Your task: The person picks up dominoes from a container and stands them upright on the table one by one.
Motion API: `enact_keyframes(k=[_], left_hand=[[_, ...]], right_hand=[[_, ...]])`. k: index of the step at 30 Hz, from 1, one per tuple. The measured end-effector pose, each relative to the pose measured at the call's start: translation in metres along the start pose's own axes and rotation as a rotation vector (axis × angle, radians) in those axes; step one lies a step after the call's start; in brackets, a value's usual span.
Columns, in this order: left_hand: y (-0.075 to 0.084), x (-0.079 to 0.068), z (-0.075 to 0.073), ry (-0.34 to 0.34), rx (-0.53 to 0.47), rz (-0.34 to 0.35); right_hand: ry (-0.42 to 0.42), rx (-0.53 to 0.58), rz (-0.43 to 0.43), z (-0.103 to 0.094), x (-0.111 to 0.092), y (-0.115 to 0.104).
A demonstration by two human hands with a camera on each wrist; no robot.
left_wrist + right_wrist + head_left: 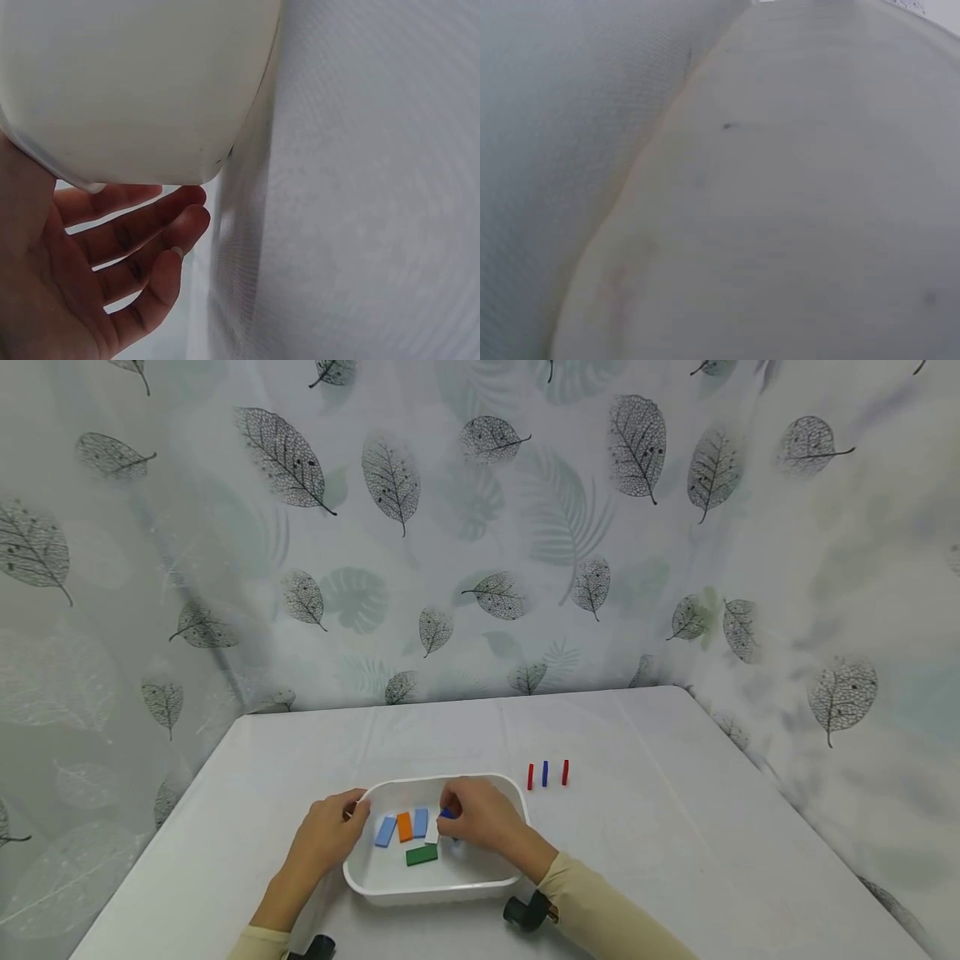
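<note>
A white plastic tray (435, 892) stands on the table. My left hand (328, 833) holds its left rim; the left wrist view shows loosely bent fingers (142, 232) outside the wall, the thumb hidden. Inside the tray, my right hand (480, 814) pinches a dark blue block (447, 813), mostly covered by the fingers. To its left lie a white block (432, 833), light blue blocks (386, 832), an orange block (405, 827) and a green block (422, 855). The right wrist view shows only the tray's outer wall (780, 187) and cloth.
Right of the tray, a red block (530, 777), a blue block (544, 773) and another red block (566, 772) form a spaced row on the white-covered table (675, 827). Leaf-patterned curtains (495, 527) enclose the table's back and sides.
</note>
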State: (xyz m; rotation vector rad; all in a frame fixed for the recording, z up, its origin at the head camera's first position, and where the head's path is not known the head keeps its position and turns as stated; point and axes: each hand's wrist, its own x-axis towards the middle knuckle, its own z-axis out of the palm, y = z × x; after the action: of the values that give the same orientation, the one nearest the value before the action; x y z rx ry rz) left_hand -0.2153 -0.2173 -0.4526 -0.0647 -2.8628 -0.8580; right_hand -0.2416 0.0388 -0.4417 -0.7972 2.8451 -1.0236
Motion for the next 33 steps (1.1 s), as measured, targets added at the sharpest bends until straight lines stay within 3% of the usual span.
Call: enact_keyframes(k=[9,18,26,33], left_hand=[[-0.0005,-0.0003,-0.0013,0.002,-0.005,0.0],[-0.003,0.0008,0.0003,-0.001,-0.006,-0.002],[-0.0029,0.0002,0.0003,-0.005,-0.002,0.004],[-0.0017,-0.0001,0.0008,0.001,-0.005,0.007]], right_hand=[[0.005,0.012,-0.02,0.0001,0.0013,0.0012],[-0.054,0.009,-0.019,-0.0001,0.0011,0.0024],[-0.092,-0.06,0.015,0.0014,-0.0003,-0.0002],[-0.011,0.025,-0.019,-0.0015,-0.0036,0.0039]])
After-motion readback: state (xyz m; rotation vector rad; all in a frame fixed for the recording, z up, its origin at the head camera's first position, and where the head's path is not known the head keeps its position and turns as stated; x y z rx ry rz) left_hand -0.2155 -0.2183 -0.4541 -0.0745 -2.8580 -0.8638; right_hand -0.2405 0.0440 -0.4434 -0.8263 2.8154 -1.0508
